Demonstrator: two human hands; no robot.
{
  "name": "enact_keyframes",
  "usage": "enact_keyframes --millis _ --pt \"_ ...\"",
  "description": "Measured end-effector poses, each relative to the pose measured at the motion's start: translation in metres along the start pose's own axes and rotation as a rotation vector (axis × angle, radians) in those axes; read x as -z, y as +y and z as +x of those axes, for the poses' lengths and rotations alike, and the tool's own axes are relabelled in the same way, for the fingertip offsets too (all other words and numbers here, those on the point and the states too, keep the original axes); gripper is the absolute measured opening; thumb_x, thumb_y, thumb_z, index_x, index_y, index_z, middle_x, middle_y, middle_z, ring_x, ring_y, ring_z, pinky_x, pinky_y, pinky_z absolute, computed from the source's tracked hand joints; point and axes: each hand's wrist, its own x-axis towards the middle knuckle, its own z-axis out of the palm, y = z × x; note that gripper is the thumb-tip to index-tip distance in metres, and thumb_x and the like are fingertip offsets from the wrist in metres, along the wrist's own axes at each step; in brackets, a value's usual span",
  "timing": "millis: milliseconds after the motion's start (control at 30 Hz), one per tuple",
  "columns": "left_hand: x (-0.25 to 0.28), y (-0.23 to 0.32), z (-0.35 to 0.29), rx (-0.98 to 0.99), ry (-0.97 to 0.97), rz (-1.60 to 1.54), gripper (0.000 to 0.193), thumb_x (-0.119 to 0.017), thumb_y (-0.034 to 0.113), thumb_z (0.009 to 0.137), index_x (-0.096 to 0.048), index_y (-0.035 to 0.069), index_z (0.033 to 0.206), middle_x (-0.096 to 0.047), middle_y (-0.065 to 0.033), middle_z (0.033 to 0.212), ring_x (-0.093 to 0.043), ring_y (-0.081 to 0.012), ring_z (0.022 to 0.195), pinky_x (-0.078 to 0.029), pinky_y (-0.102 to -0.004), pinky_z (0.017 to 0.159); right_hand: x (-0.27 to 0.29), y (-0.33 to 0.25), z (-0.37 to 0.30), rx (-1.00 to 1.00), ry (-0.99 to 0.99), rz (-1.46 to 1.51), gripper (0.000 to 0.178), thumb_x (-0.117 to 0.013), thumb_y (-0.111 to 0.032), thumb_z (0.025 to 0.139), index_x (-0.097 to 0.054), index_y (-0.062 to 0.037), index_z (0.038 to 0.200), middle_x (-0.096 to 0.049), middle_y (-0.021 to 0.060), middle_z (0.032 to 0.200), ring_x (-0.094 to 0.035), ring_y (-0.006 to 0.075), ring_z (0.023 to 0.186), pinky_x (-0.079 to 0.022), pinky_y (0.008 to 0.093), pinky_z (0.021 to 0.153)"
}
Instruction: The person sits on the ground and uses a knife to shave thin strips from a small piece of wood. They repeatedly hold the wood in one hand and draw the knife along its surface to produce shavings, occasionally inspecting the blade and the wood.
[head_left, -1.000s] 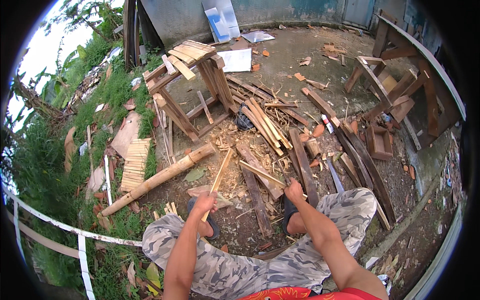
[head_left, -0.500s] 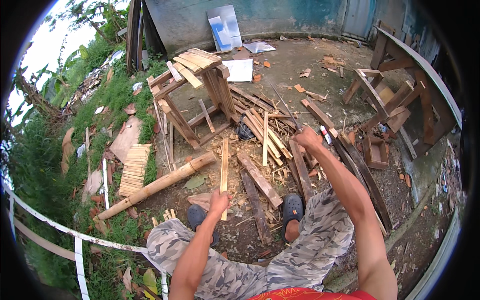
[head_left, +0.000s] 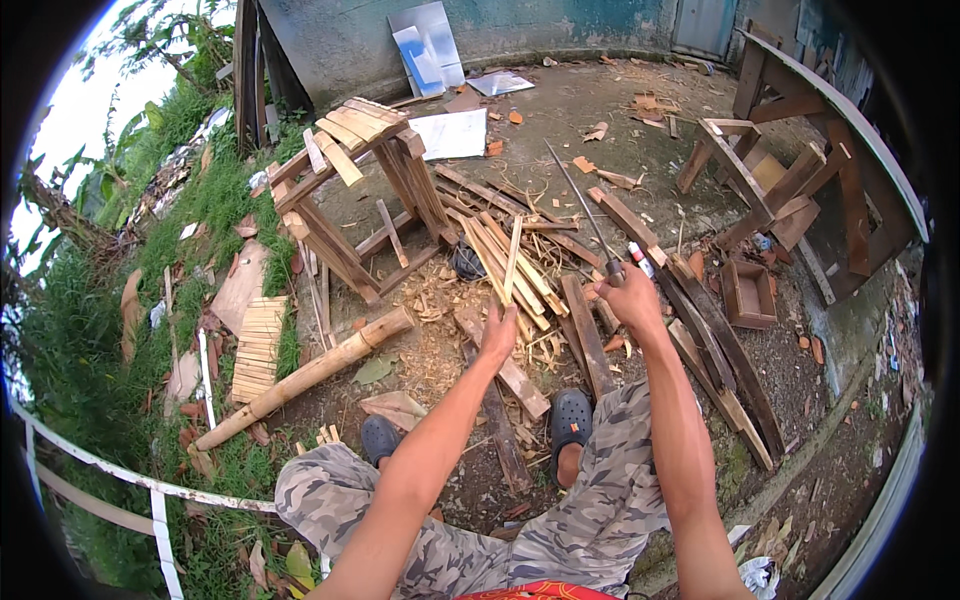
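Observation:
My left hand (head_left: 497,335) grips a thin wooden stick (head_left: 512,258) and holds it upright over a pile of split wooden strips (head_left: 500,255). My right hand (head_left: 628,295) is closed on the handle of a long, narrow blade (head_left: 580,200) that points up and away from me. The two hands are a short way apart, both above the wood pile. My camouflage-trousered legs and dark clogs (head_left: 572,412) sit below, with my feet on the dirt among wood shavings (head_left: 430,300).
A tilted wooden slatted frame (head_left: 350,170) stands at the left of the pile, and a bamboo pole (head_left: 310,375) lies near my left knee. Planks (head_left: 700,330) and a wooden bench frame (head_left: 790,190) lie at the right. Grass borders the left side.
My left hand carried the stick up and to the right, from near my knee to over the pile. My right hand reached forward and now holds the long blade raised.

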Motion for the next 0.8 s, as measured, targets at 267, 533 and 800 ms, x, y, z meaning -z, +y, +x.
enact_keyframes --millis 267,533,800 --pt "0.032 -0.094 -0.016 0.219 -0.228 0.79 0.076 -0.061 0.048 0.091 -0.045 -0.005 0.144 -0.053 -0.0286 0.141 -0.051 -0.0395 0.133 -0.038 -0.0426 0.113 0.01 0.01 0.013 -0.032 -0.102 -0.106 0.05 -0.077 -0.021 0.082 -0.065 0.0004 0.125 -0.065 0.0305 0.113 -0.065 0.0437 0.106 -0.051 0.0467 0.092" --pt "0.114 -0.183 -0.107 0.547 -0.397 1.081 0.066 -0.06 0.048 0.092 -0.059 -0.005 0.131 -0.06 -0.0265 0.133 -0.057 -0.0403 0.125 -0.042 -0.0452 0.107 0.004 0.007 0.013 0.092 -0.163 -0.249 0.055 -0.076 -0.025 0.079 -0.065 -0.0044 0.129 -0.07 0.0314 0.091 -0.071 0.0403 0.094 -0.055 0.0455 0.086" --pt "0.121 -0.226 -0.177 0.493 -0.308 0.888 0.059 -0.06 0.046 0.093 -0.064 -0.002 0.125 -0.062 -0.0253 0.13 -0.059 -0.0384 0.123 -0.045 -0.0448 0.104 -0.011 -0.027 -0.021 0.306 -0.372 -0.596 0.034 -0.064 -0.019 0.077 -0.07 0.0027 0.103 -0.072 0.0264 0.101 -0.07 0.0399 0.096 -0.055 0.0476 0.085"
